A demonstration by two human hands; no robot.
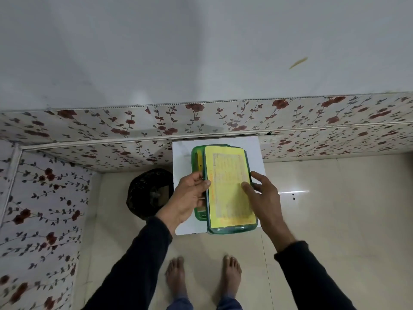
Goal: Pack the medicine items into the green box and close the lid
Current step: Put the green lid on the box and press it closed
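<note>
Black bin bag (pixel 148 193) on the floor, far left, not involved. My left hand (pixel 190 198) has its grip clamped on the left edge of the lid (pixel 230 186), offset right over the green box (pixel 197 162) on the white bench (pixel 257 148). My right hand (pixel 261 193): fingers spread flat on the lid, not clamped. Closing step in hand. Next: slide the lid left till edges line up, then press down. Contents hidden.

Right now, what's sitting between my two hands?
In the head view, the green box's lid, with its yellow label, lies between the left hand and the right hand, both touching it.
</note>
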